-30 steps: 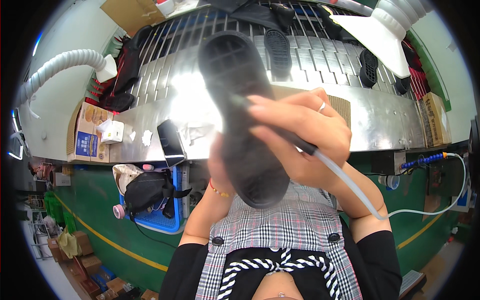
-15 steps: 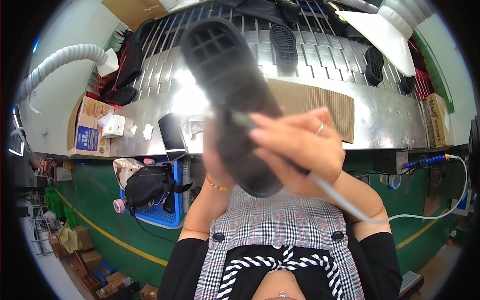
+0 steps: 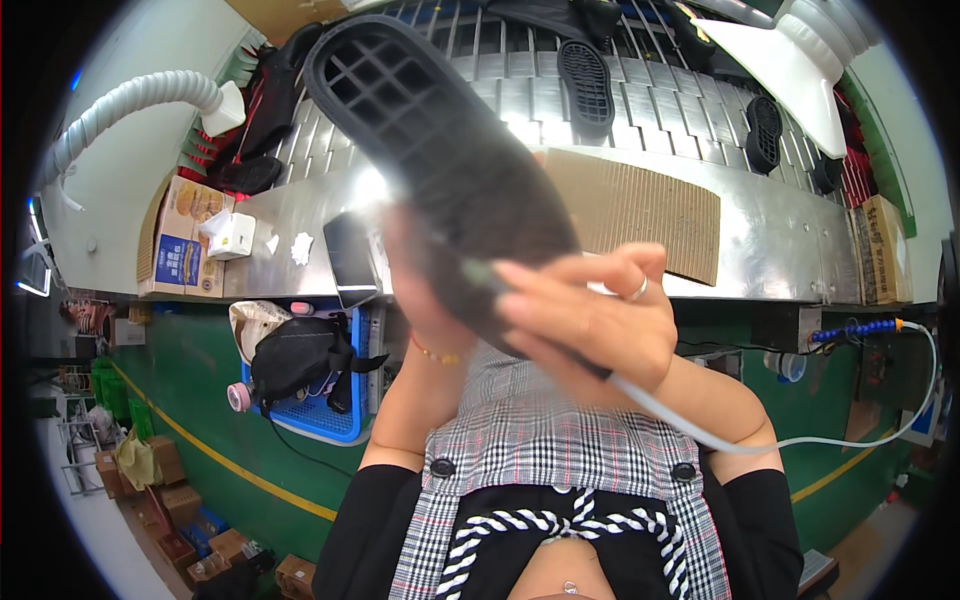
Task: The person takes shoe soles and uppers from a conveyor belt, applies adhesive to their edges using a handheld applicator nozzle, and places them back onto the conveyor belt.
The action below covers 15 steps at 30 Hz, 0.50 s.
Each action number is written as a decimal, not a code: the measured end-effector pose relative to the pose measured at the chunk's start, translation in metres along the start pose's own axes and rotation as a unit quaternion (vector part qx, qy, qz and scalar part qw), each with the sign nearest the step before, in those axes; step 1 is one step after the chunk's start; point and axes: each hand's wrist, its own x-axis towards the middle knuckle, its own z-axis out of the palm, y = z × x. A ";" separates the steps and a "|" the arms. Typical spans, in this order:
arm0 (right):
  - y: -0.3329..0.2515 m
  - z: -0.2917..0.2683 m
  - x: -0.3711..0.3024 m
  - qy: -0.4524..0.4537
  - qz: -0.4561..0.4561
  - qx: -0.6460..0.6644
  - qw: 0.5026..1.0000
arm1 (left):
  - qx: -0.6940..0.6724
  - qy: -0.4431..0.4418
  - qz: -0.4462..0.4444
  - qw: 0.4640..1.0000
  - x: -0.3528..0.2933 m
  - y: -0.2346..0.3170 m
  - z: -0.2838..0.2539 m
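A black shoe sole [image 3: 400, 110] with a rim and a grid of hollows at its far end hangs tilted over the near edge of the workbench, partly blurred. Closed on its left edge is my left hand [image 3: 425, 290], smeared by motion. My right hand [image 3: 600, 315] pinches a slim dark pen-like tool [image 3: 598, 368], which trails a pale hose [image 3: 680, 420]. The tool's blurred greenish tip [image 3: 478, 270] lies over the lower half of the sole; I cannot tell if it touches.
Corrugated cardboard [image 3: 640, 210] lies on the metal bench [image 3: 790, 230] beside a phone [image 3: 352, 260]. More soles [image 3: 585, 85] sit on the slatted conveyor [image 3: 640, 120]. White ducts [image 3: 225, 108] flank it. At left are a tissue pack [image 3: 232, 236] and carton [image 3: 185, 235]; a blue basket [image 3: 352, 425] stands below.
The sole has swung so its far end points further up and left, and its near end has slid behind my right hand. My right hand and tool have shifted slightly lower.
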 end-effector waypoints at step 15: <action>0.004 -0.018 -0.003 -0.122 0.066 0.107 0.984 | -0.115 -0.132 -0.024 0.984 0.003 0.011 -0.008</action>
